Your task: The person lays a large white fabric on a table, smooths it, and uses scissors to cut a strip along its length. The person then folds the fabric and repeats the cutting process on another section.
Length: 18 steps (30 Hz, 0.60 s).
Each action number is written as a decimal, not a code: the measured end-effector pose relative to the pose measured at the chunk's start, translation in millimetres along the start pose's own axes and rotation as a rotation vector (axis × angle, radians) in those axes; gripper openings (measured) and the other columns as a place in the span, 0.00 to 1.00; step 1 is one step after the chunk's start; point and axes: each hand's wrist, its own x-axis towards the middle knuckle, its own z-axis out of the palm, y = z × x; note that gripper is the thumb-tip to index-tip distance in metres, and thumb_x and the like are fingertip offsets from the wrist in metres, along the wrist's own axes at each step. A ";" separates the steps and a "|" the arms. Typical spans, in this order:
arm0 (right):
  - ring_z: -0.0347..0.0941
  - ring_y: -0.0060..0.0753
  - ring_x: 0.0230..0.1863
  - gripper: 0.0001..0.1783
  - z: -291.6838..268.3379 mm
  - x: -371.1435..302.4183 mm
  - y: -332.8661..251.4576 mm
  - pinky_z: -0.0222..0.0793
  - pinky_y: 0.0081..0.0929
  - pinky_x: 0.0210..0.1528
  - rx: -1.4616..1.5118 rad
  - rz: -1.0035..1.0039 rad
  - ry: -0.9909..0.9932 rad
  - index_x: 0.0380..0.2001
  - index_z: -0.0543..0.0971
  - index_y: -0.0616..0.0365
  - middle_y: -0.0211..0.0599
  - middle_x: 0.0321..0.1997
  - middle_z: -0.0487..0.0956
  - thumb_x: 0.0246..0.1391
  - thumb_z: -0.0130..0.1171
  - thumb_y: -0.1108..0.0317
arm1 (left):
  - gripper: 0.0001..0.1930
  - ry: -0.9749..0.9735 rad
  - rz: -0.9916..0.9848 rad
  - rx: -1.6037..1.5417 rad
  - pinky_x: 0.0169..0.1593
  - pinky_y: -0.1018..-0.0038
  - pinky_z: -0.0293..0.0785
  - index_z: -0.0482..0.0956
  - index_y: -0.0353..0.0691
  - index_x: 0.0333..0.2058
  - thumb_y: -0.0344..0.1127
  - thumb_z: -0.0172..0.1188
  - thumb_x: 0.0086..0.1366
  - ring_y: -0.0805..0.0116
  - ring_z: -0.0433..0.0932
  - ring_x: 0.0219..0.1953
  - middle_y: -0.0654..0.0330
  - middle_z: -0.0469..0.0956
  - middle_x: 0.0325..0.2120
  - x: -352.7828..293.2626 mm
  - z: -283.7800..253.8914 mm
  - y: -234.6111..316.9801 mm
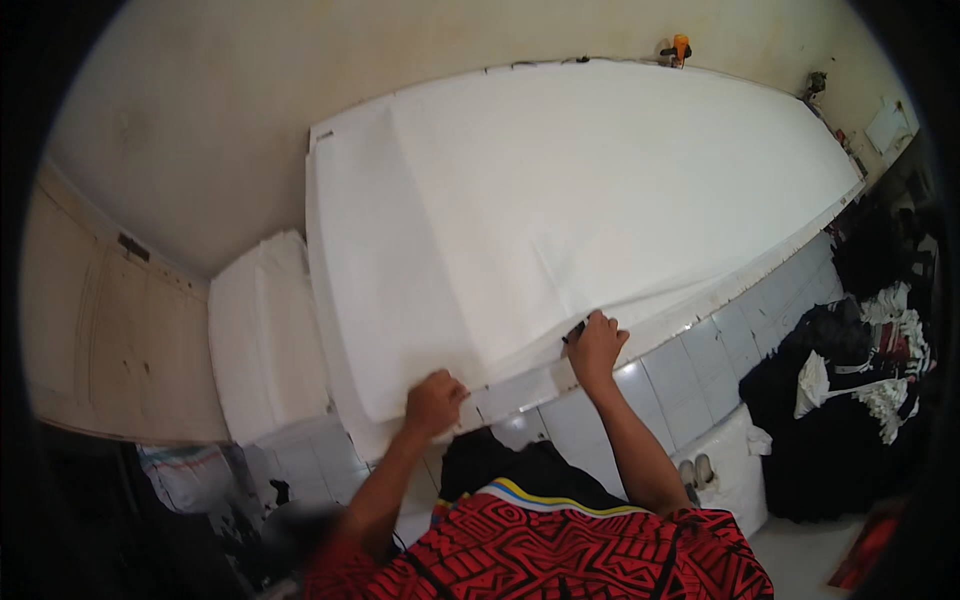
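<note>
A wide sheet of white cloth (560, 190) lies spread over a long table in front of me. At the table's near edge, my left hand (437, 403) rests on the cloth's border with its fingers curled in; what they grip, if anything, is hidden. Farther right along the same edge is my right hand (597, 350), closed around a small black object (575, 331) whose kind I cannot make out. Creases in the cloth run up and to the right from beside this hand. A paler band shows along the cloth's left side.
An orange-handled tool (682, 47) stands at the table's far edge. Left of the table is a lower white-covered surface (265, 340) beside a wooden panel (125, 330). Dark and white garments (840, 400) lie heaped at right, near a pair of shoes (703, 469) and tiled floor (690, 375).
</note>
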 end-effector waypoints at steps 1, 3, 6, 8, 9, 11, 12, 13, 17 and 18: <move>0.78 0.56 0.50 0.15 -6.5 1.8 5.4 0.62 0.54 0.57 -0.061 0.060 -0.157 0.38 0.78 0.62 0.47 0.42 0.85 0.52 0.69 0.65 | 0.10 -0.129 -0.265 -0.221 0.39 0.61 0.81 0.87 0.39 0.31 0.39 0.75 0.63 0.53 0.85 0.35 0.55 0.84 0.30 7.7 1.4 -8.3; 0.81 0.57 0.47 0.15 -26.8 -13.9 27.4 0.67 0.53 0.56 -0.038 0.086 -0.384 0.39 0.80 0.62 0.48 0.40 0.86 0.50 0.69 0.67 | 0.12 0.172 -0.327 -0.371 0.45 0.61 0.82 0.89 0.39 0.37 0.42 0.73 0.66 0.53 0.86 0.38 0.53 0.87 0.35 26.0 7.5 -28.9; 0.84 0.49 0.47 0.18 -71.6 -70.5 75.1 0.74 0.46 0.56 0.236 0.213 -0.760 0.44 0.82 0.64 0.48 0.40 0.87 0.47 0.69 0.71 | 0.24 0.499 -0.122 0.315 0.72 0.47 0.62 0.78 0.39 0.65 0.46 0.55 0.79 0.41 0.69 0.70 0.46 0.74 0.67 53.6 15.9 -68.3; 0.83 0.35 0.45 0.21 -99.5 -116.1 100.7 0.79 0.31 0.50 0.496 0.259 -0.954 0.47 0.84 0.67 0.41 0.40 0.87 0.45 0.68 0.76 | 0.28 0.414 -0.236 0.481 0.77 0.44 0.52 0.71 0.39 0.71 0.48 0.50 0.81 0.40 0.60 0.76 0.46 0.65 0.74 59.8 21.9 -88.1; 0.83 0.32 0.44 0.22 -108.4 -135.5 108.3 0.79 0.32 0.49 0.676 0.287 -1.035 0.50 0.83 0.67 0.38 0.40 0.86 0.47 0.67 0.79 | 0.28 0.394 -0.244 0.511 0.78 0.44 0.52 0.70 0.39 0.71 0.48 0.49 0.81 0.40 0.60 0.76 0.46 0.65 0.74 58.9 24.9 -93.6; 0.82 0.30 0.45 0.23 -116.9 -166.9 111.1 0.77 0.30 0.48 0.912 0.470 -1.193 0.52 0.81 0.65 0.36 0.40 0.84 0.51 0.70 0.77 | 0.27 0.343 -0.293 0.526 0.79 0.46 0.51 0.71 0.36 0.70 0.45 0.50 0.81 0.42 0.60 0.76 0.45 0.67 0.73 50.9 31.0 -92.9; 0.81 0.29 0.45 0.24 -116.0 -178.4 107.0 0.76 0.30 0.48 0.939 0.532 -1.219 0.54 0.80 0.65 0.36 0.41 0.84 0.52 0.72 0.75 | 0.26 0.420 -0.197 0.410 0.79 0.47 0.53 0.71 0.36 0.70 0.44 0.50 0.81 0.42 0.62 0.76 0.45 0.68 0.72 44.2 33.9 -86.6; 0.80 0.29 0.44 0.25 -110.3 -186.0 99.4 0.76 0.29 0.48 0.970 0.483 -1.244 0.54 0.80 0.65 0.35 0.41 0.83 0.53 0.75 0.71 | 0.25 0.439 -0.150 0.296 0.79 0.48 0.54 0.71 0.36 0.69 0.42 0.51 0.81 0.43 0.63 0.75 0.45 0.69 0.71 35.9 36.5 -77.4; 0.75 0.27 0.43 0.33 -69.5 -201.6 58.6 0.73 0.28 0.48 0.864 0.285 -1.283 0.53 0.79 0.65 0.34 0.40 0.80 0.53 0.81 0.54 | 0.24 0.363 0.025 -0.102 0.78 0.53 0.58 0.73 0.33 0.67 0.29 0.52 0.75 0.45 0.66 0.74 0.46 0.71 0.70 -1.0 48.2 -22.1; 0.74 0.27 0.42 0.36 -58.7 -203.4 48.9 0.73 0.28 0.47 0.761 0.219 -1.263 0.52 0.78 0.65 0.34 0.40 0.80 0.53 0.81 0.49 | 0.26 0.329 0.083 -0.134 0.78 0.52 0.57 0.73 0.33 0.67 0.26 0.52 0.71 0.45 0.65 0.75 0.46 0.71 0.70 -8.3 49.3 -11.3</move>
